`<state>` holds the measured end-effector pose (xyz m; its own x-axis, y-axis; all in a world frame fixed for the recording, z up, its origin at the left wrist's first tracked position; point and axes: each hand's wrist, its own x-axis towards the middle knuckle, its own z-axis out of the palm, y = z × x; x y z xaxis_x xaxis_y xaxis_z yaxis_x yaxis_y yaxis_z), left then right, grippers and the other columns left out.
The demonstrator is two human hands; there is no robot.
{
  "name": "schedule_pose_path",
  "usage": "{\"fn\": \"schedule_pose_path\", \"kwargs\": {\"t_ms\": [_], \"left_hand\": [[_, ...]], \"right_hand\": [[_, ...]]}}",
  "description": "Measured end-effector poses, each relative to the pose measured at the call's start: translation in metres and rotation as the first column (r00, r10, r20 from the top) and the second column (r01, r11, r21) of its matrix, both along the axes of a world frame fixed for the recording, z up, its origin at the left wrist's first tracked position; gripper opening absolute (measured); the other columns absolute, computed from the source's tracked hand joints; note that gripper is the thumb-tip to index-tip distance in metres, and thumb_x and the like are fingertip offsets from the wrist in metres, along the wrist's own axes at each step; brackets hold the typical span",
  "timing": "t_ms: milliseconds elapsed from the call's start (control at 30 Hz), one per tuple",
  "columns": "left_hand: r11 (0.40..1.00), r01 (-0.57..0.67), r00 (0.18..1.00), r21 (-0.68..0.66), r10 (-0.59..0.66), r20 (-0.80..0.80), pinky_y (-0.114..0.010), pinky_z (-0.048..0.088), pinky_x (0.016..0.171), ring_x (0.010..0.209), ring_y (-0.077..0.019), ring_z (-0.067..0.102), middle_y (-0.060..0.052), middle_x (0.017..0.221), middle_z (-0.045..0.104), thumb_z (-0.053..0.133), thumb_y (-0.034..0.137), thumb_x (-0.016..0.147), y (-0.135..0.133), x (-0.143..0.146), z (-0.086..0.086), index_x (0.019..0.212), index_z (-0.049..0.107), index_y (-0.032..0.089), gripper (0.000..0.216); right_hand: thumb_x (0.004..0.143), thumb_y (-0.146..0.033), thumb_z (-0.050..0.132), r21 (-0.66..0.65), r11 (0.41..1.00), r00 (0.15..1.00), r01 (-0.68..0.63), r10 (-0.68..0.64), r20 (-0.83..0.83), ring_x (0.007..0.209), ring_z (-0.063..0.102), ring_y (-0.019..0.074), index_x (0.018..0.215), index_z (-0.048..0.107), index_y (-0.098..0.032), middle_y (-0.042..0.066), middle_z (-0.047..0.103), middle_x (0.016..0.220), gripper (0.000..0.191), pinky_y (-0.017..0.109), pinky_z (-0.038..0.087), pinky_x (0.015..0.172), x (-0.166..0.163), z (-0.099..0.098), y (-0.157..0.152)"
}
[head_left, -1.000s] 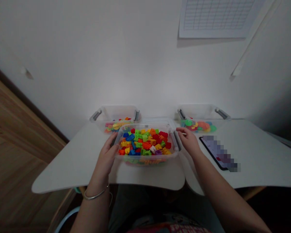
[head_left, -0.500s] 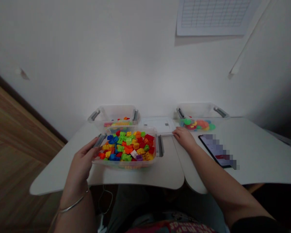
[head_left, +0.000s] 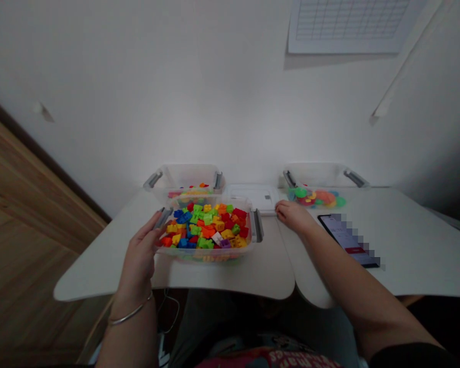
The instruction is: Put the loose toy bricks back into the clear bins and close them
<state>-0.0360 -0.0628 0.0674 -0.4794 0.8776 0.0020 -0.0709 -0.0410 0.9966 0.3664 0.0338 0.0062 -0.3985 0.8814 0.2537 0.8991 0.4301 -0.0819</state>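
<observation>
A clear plastic box [head_left: 199, 252] heaped with colourful toy building bricks [head_left: 209, 230] stands at the front left of the table. My left hand [head_left: 141, 250] is closed around its left end, thumb and fingers at the grey latch [head_left: 163, 218]. Against the wall lies a flat white lid [head_left: 249, 192], partly behind the brick box. My right hand [head_left: 293, 215] rests at the lid's right front corner, with its fingers bent together on the edge. The fingertips of that hand are partly hidden.
A second clear box [head_left: 187, 174] with a few colourful pieces stands behind the brick box. At the back right is another clear box [head_left: 322, 174] holding round coloured pieces. A phone [head_left: 347, 240] lies right of my right forearm. Two white tabletops [head_left: 253, 276] meet at a seam.
The view has shifted a little, so most things appear further right. The brick box and my left hand have moved slightly away from me. My right hand stays at the lid's corner.
</observation>
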Motion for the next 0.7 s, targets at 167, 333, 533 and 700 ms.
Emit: {"fn": "schedule_pose_path", "kwargs": {"t_ms": [167,333,533,700], "left_hand": [[0.994,0.02,0.997,0.109,-0.029,0.079,-0.041,0.043,0.11,0.125,-0.0311,0.056,-0.012,0.128,0.065,0.066,0.028,0.064,0.004,0.004,-0.009,0.117,0.068,0.013,0.056],[0.987,0.054,0.992,0.15,-0.07,0.104,-0.044,0.038,0.114,0.127,-0.0303,0.055,-0.01,0.129,0.065,0.063,0.026,0.065,0.01,0.004,-0.018,0.117,0.068,0.013,0.054],[0.984,0.056,0.991,0.171,-0.076,0.114,-0.046,0.041,0.112,0.124,-0.0312,0.057,-0.008,0.123,0.069,0.064,0.025,0.064,0.012,0.006,-0.02,0.111,0.072,0.016,0.048],[0.977,0.059,0.993,0.205,-0.079,0.09,-0.046,0.038,0.115,0.128,-0.031,0.054,-0.008,0.127,0.067,0.063,0.026,0.065,0.012,0.006,-0.021,0.11,0.072,0.017,0.047]], "right_hand": [[0.089,-0.015,0.048,0.06,0.997,0.998,-0.046,0.048,-0.032,0.093,0.06,0.022,0.089,0.065,-0.015,0.012,0.066,0.096,0.017,0.031,0.045,0.086,0.002,0.002,0.002],[0.089,-0.02,0.054,0.109,0.993,0.998,-0.05,0.054,-0.027,0.092,0.058,0.0227,0.085,0.062,-0.015,0.012,0.065,0.094,0.01,0.032,0.045,0.084,0.001,0.0,0.007],[0.087,-0.015,0.052,0.136,0.99,0.998,0.046,-0.052,0.04,0.09,0.059,0.0221,0.089,0.064,-0.016,0.011,0.067,0.093,0.013,0.03,0.044,0.077,-0.006,-0.003,0.004],[0.082,-0.01,0.051,0.234,0.967,0.995,0.097,-0.091,-0.037,0.099,0.057,0.0256,0.103,0.065,-0.017,0.012,0.067,0.099,0.027,0.033,0.045,0.081,-0.013,-0.003,-0.001]]}}
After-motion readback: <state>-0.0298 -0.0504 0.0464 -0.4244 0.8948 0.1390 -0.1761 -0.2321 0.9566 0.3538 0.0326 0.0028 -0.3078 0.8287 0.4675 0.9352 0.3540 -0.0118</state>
